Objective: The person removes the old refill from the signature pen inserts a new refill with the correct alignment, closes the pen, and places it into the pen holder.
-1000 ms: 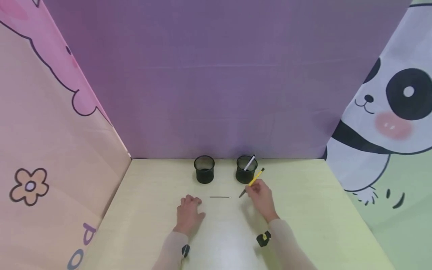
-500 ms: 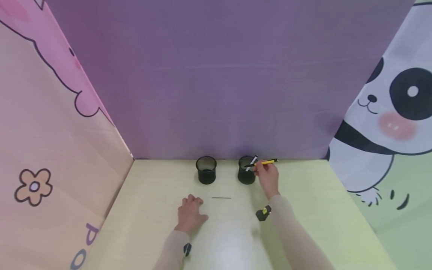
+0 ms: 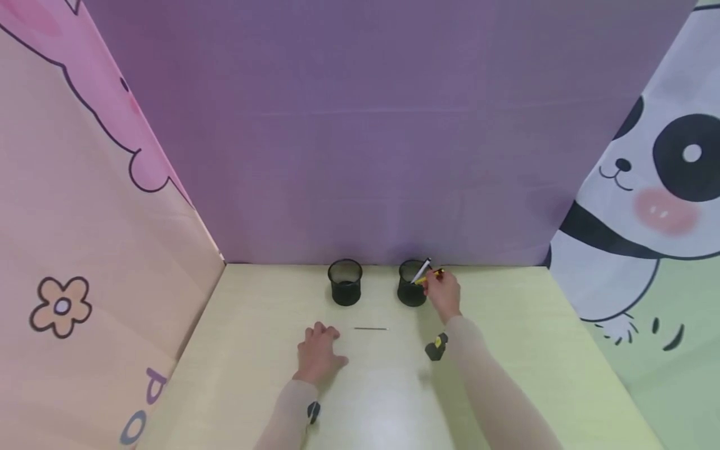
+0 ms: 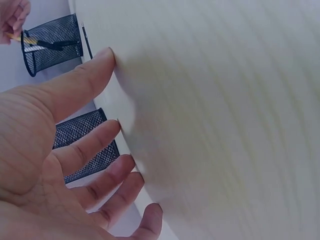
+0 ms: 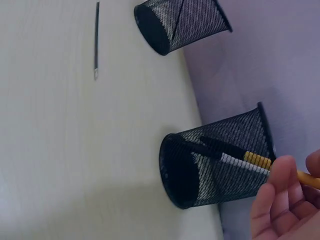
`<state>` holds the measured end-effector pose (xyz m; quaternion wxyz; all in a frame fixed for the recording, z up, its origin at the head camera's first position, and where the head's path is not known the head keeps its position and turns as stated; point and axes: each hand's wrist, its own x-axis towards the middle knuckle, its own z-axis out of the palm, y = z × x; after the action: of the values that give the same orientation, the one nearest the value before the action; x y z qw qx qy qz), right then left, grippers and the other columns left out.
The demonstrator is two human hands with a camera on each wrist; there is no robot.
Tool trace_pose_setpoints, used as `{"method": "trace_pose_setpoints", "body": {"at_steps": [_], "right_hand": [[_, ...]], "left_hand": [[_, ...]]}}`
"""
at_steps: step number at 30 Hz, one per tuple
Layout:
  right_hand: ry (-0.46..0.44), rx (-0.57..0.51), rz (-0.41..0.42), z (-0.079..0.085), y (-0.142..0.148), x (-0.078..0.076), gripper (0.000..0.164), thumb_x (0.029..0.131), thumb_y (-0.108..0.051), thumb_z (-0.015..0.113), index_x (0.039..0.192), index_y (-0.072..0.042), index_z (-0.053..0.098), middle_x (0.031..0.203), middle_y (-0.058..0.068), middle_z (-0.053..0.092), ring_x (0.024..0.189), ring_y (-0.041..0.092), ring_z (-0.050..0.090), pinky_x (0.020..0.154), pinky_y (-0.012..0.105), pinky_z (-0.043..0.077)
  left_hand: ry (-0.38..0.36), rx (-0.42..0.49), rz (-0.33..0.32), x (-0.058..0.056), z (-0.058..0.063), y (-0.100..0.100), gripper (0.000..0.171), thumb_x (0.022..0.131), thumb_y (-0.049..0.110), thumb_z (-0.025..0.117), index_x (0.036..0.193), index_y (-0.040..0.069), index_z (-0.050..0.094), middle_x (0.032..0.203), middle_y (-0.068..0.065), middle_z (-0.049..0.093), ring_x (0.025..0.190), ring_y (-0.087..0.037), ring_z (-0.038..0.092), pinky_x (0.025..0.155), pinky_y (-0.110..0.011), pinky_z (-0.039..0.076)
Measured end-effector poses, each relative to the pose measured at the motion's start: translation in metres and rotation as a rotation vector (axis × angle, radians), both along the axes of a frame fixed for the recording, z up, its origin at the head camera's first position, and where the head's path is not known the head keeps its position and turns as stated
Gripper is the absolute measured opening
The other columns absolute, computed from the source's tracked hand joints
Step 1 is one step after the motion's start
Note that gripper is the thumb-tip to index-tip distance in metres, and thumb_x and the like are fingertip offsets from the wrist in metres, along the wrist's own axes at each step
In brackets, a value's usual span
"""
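In the head view my right hand (image 3: 444, 295) pinches a yellow pen (image 3: 422, 280) at the rim of the right black mesh pen cup (image 3: 412, 296). Through the mesh in the right wrist view, the yellow pen's dark front end lies inside the cup, beside a white pen (image 5: 240, 164) with a dark end. My left hand (image 3: 319, 355) rests on the table, its fingers spread and slightly bent, holding nothing. A thin dark rod (image 3: 371, 329), like a pen refill, lies on the table between my hands and the cups.
A second black mesh pen cup (image 3: 345, 294) stands to the left of the first, near the back edge of the pale wood table (image 3: 253, 325). Behind rises a purple wall panel (image 3: 360, 156). Printed panels flank both sides.
My right hand has carried the yellow pen from the table's middle up to the right cup, then dipped its end inside. My left hand has stayed put on the table.
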<state>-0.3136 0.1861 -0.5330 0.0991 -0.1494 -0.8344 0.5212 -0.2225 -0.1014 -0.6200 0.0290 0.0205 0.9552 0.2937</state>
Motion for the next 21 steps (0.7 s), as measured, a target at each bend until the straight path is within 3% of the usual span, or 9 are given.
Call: {"method": "trace_pose_setpoints", "body": {"at_steps": [14,21], "right_hand": [[-0.041,0.005,0.001,-0.009,0.010,-0.002,0.033,0.103,-0.023,0.053,0.124,0.002,0.061,0.085,0.006,0.068,0.065,0.012,0.060,0.060,0.024,0.047],[-0.048,-0.050,0.021,-0.016,0.012,0.004,0.038,0.104,-0.024,0.051,0.135,-0.003,0.051,0.093,0.009,0.068,0.077,0.020,0.066,0.067,0.024,0.051]], "left_hand": [[0.009,-0.004,0.006,0.003,0.006,0.001,0.054,0.073,0.027,0.091,0.118,0.008,0.068,0.106,-0.014,0.063,0.104,-0.033,0.049,0.090,-0.058,0.046],[0.009,-0.005,0.014,0.007,0.010,0.000,0.054,0.072,0.026,0.091,0.118,0.007,0.068,0.106,-0.013,0.063,0.105,-0.033,0.050,0.091,-0.058,0.046]]}}
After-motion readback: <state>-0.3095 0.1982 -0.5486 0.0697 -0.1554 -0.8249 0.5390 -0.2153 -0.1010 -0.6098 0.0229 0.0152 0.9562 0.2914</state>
